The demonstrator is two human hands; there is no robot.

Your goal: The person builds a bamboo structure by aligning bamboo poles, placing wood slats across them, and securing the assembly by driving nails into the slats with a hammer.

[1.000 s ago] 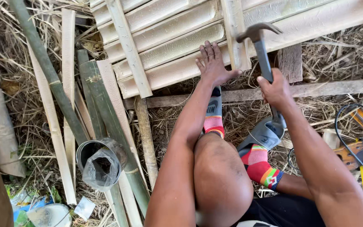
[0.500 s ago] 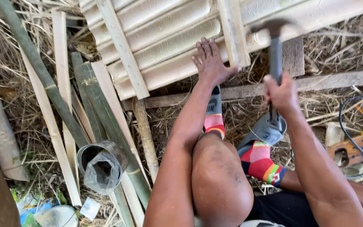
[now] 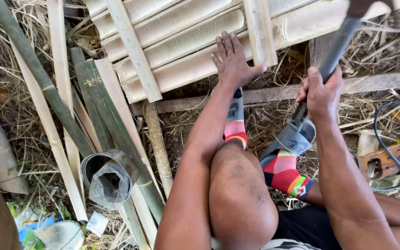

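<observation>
My left hand (image 3: 233, 61) lies flat, fingers spread, on the lower edge of a panel of pale split-bamboo slats (image 3: 181, 41), right beside a wooden cross batten (image 3: 260, 30). My right hand (image 3: 321, 95) grips the dark handle of a hammer (image 3: 336, 46), raised so its head is at the top edge of the view, partly cut off. My bent knee (image 3: 239, 194) and my feet in colourful striped socks (image 3: 284, 172) sit between my arms.
Green bamboo poles (image 3: 38, 74) and split strips (image 3: 61, 69) lie at left on dry straw. A metal can with a plastic bag (image 3: 109, 178) stands near them. A wooden rail (image 3: 376, 81) runs under the panel. A hand saw handle (image 3: 385, 159) and black cable (image 3: 394, 125) lie at right.
My right hand has lifted the hammer higher, its head now at the top edge. My left hand has stayed on the panel's edge. The view has shifted slightly.
</observation>
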